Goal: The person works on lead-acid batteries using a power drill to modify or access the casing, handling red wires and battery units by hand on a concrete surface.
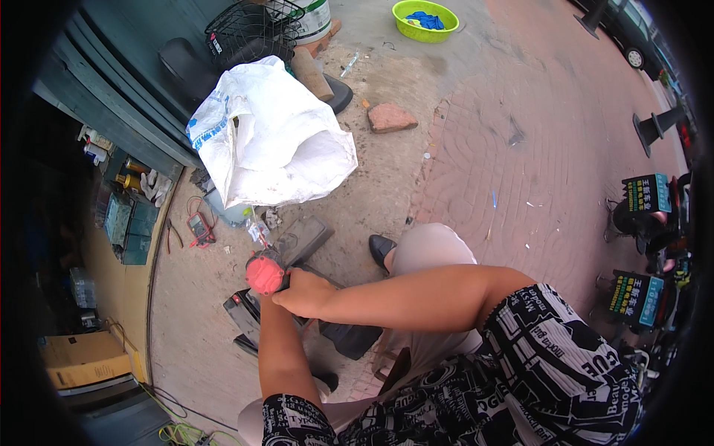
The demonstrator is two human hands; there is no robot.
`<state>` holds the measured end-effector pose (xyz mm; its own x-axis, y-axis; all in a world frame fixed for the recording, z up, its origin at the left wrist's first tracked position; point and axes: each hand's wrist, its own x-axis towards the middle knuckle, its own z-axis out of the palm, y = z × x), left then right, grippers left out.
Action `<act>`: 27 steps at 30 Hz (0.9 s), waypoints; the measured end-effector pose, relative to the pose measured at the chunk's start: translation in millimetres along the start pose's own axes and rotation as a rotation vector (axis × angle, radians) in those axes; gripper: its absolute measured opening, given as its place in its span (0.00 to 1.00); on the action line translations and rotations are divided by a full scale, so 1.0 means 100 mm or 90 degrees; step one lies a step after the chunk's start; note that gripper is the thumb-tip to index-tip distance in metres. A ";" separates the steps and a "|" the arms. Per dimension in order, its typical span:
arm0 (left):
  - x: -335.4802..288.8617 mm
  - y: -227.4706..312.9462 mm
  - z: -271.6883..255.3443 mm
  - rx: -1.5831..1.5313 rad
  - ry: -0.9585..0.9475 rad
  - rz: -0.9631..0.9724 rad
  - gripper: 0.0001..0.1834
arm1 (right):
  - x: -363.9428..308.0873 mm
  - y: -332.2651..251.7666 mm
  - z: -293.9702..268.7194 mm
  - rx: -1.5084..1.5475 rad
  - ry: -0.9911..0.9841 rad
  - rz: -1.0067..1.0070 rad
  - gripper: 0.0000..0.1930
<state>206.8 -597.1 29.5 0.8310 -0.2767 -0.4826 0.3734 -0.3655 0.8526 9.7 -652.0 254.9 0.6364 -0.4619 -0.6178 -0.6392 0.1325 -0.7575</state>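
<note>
A power drill with a round red rear end (pixel 265 275) points away from me, over several dark plastic parts on the ground. My right hand (pixel 306 294) is closed around its handle from the right. My left forearm (pixel 284 349) reaches up to the drill from below; the left hand is mostly hidden behind it, so its fingers do not show. Past the drill's front lies a grey-black plastic piece (pixel 303 239). A black casing (pixel 353 338) sits under my right forearm, and another black part with a bit of red (pixel 242 312) lies left of my left forearm.
A large white woven sack (pixel 297 141) lies just beyond the drill. Left of it are a red multimeter (pixel 201 228) and pliers (pixel 173 236). Farther off are a brick piece (pixel 391 117), a wire basket (pixel 249 33) and a lime-green basin (pixel 424 31). A cardboard box (pixel 82 357) stands left.
</note>
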 end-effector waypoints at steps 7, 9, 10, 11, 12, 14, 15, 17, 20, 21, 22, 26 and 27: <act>0.21 -0.24 -0.19 -0.050 0.006 0.028 0.12 | 0.21 0.02 0.11 0.072 -0.077 0.038 0.17; 0.25 -0.26 -0.29 -0.059 0.022 0.044 0.11 | 0.28 0.02 0.19 0.132 -0.066 0.036 0.17; 0.23 -0.23 -0.29 -0.044 0.037 0.043 0.11 | 0.30 0.03 0.19 0.165 -0.043 0.027 0.18; 0.03 -0.08 -0.03 -0.012 0.036 0.008 0.12 | 0.33 0.11 0.04 0.191 -0.024 0.051 0.16; -0.13 0.09 0.08 0.021 0.044 -0.020 0.12 | 0.33 0.09 -0.05 0.218 -0.014 0.065 0.14; -0.18 0.15 0.00 -0.048 0.029 -0.003 0.14 | 0.29 -0.09 -0.05 0.238 -0.018 0.081 0.12; -0.18 0.17 -0.07 -0.062 0.044 -0.016 0.14 | 0.32 -0.12 -0.02 0.218 -0.031 0.087 0.12; -0.16 0.13 -0.17 -0.101 0.046 -0.015 0.13 | 0.36 -0.16 0.05 0.230 -0.017 0.107 0.12; -0.11 0.09 -0.20 -0.072 0.043 -0.024 0.14 | 0.42 -0.18 0.11 0.241 -0.028 0.107 0.11; -0.13 0.08 -0.19 -0.062 0.044 -0.027 0.14 | 0.46 -0.17 0.11 0.226 -0.022 0.110 0.12; -0.13 0.06 -0.17 -0.073 0.050 -0.035 0.14 | 0.48 -0.16 0.13 0.213 -0.026 0.114 0.12; -0.10 0.00 -0.17 -0.085 0.028 -0.031 0.13 | 0.55 -0.17 0.22 0.229 -0.048 0.118 0.13; -0.09 -0.02 -0.18 -0.075 0.021 -0.025 0.13 | 0.56 -0.19 0.25 0.233 -0.050 0.119 0.13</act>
<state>205.8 -577.9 36.1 0.8273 -0.2344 -0.5106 0.4500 -0.2675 0.8520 68.1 -658.2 229.2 0.5642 -0.3339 -0.7551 -0.5598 0.5176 -0.6471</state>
